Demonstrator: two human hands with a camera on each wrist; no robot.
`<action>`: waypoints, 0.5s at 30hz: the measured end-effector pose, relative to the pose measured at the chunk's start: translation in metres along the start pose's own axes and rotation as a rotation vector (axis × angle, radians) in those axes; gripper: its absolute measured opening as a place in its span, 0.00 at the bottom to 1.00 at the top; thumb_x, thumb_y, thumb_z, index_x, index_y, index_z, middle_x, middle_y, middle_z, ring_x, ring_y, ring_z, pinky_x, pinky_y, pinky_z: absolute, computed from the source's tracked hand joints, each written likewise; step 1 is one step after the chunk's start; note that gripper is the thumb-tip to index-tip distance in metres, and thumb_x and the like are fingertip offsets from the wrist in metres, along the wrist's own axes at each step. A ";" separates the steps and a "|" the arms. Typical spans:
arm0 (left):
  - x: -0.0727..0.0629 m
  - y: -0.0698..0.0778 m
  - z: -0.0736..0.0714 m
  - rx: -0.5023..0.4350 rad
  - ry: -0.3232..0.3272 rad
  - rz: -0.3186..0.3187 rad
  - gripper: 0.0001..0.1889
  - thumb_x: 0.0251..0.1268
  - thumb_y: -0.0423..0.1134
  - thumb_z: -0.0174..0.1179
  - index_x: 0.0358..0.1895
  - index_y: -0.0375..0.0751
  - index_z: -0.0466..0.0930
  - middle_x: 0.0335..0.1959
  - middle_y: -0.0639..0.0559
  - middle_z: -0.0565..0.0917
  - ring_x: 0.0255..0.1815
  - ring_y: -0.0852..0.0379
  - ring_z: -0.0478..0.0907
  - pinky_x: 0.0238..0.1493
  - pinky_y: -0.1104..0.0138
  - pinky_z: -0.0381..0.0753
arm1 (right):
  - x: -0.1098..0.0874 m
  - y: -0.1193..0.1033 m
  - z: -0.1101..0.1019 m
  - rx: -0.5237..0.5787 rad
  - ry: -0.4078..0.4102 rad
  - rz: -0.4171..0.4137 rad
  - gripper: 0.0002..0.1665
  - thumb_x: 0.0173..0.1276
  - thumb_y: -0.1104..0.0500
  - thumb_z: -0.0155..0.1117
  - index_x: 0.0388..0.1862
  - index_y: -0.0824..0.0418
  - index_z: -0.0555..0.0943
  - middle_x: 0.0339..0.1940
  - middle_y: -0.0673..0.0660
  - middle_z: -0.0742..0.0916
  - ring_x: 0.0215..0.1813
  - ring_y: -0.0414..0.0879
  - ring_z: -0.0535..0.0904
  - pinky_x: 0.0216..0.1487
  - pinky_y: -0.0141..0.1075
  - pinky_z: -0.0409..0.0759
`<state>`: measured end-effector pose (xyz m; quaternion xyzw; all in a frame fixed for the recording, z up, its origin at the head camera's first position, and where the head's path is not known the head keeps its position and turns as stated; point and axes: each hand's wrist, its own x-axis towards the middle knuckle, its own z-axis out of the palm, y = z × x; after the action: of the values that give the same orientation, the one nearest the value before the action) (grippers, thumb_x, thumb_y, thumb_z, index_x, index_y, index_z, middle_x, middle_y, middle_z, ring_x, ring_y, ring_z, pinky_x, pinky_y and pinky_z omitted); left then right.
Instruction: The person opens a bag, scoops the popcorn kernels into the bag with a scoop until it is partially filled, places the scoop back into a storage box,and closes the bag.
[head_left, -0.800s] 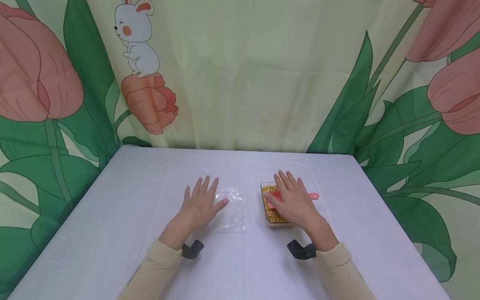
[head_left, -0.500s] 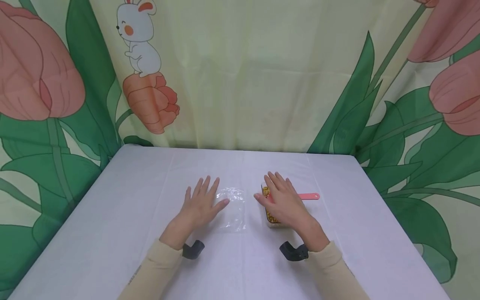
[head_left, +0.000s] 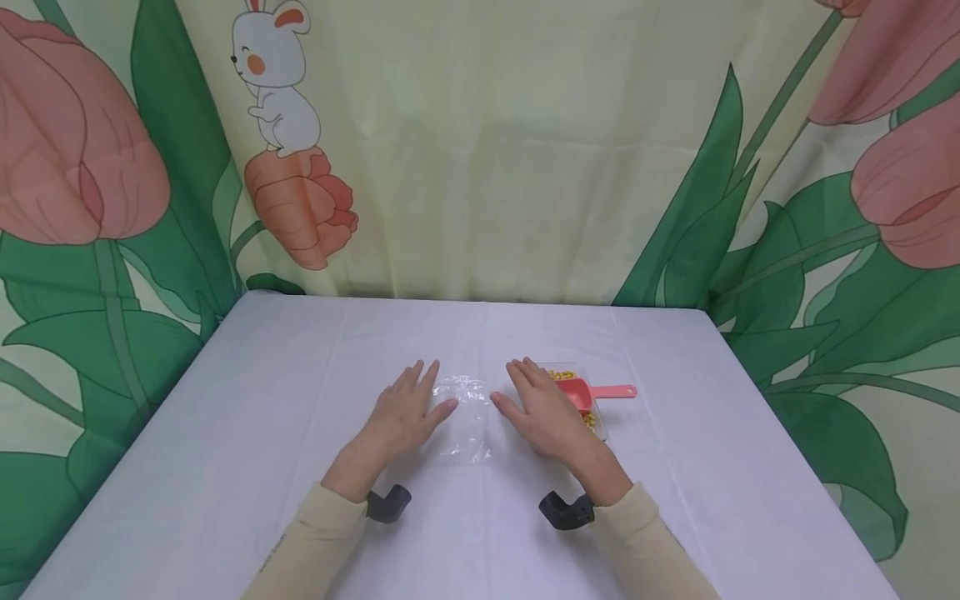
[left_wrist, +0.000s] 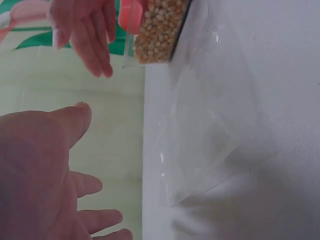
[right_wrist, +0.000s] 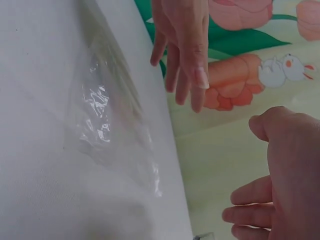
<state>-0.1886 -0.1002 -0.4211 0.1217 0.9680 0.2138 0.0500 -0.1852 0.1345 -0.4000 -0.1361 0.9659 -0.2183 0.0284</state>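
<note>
A clear plastic bag [head_left: 467, 425] lies flat on the white tabletop between the two hands. My left hand [head_left: 397, 418] hovers at the bag's left side with straight fingers and holds nothing. On the other side, my right hand [head_left: 549, 417] is raised with its fingers extended and its palm toward the bag, also holding nothing. Behind the right hand stands a clear box [left_wrist: 129, 55] of yellow corn kernels [left_wrist: 159, 32], partly hidden by that hand in the head view. A pink scoop [head_left: 581, 392] rests on the kernels, its handle reaching out to the right.
A white cloth [head_left: 262, 400] covers the table. Behind it hangs a curtain [head_left: 487, 167] printed with tulips, a rabbit and a carrot. A black wrist mount [head_left: 388, 504] sits by the left cuff, and another black mount [head_left: 566, 511] by the right.
My right hand has moved left, from over the corn box toward the bag, uncovering more of the scoop. The left hand has stayed nearly in place, its fingers slightly closer together.
</note>
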 end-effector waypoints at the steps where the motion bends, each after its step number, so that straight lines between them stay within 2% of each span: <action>1: 0.000 0.001 0.001 -0.009 0.006 0.004 0.41 0.75 0.61 0.45 0.79 0.39 0.48 0.80 0.34 0.52 0.80 0.35 0.49 0.75 0.39 0.55 | 0.000 -0.001 0.002 0.005 0.003 0.003 0.44 0.72 0.35 0.53 0.78 0.58 0.60 0.79 0.59 0.65 0.82 0.55 0.53 0.73 0.57 0.64; 5: 0.000 0.004 0.001 -0.056 0.010 -0.006 0.41 0.74 0.59 0.47 0.79 0.38 0.48 0.79 0.33 0.54 0.78 0.34 0.54 0.73 0.41 0.60 | 0.001 -0.010 0.009 0.032 0.016 0.017 0.41 0.72 0.41 0.58 0.77 0.57 0.63 0.78 0.59 0.67 0.81 0.55 0.57 0.71 0.57 0.68; 9: 0.001 0.005 0.003 -0.098 -0.023 -0.032 0.42 0.74 0.59 0.48 0.79 0.38 0.46 0.79 0.33 0.53 0.78 0.34 0.54 0.73 0.41 0.61 | 0.001 -0.020 0.014 0.041 0.039 0.017 0.36 0.72 0.49 0.60 0.75 0.60 0.66 0.76 0.61 0.70 0.79 0.56 0.61 0.70 0.54 0.70; 15: 0.002 0.007 0.005 -0.115 -0.053 -0.045 0.41 0.75 0.56 0.48 0.79 0.34 0.46 0.77 0.29 0.55 0.77 0.32 0.56 0.73 0.43 0.61 | -0.003 -0.033 0.020 0.050 0.066 -0.010 0.31 0.73 0.54 0.58 0.72 0.64 0.69 0.73 0.63 0.73 0.75 0.57 0.68 0.69 0.51 0.72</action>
<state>-0.1883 -0.0915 -0.4231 0.1024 0.9549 0.2648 0.0874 -0.1717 0.0984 -0.4036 -0.1328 0.9599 -0.2469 -0.0010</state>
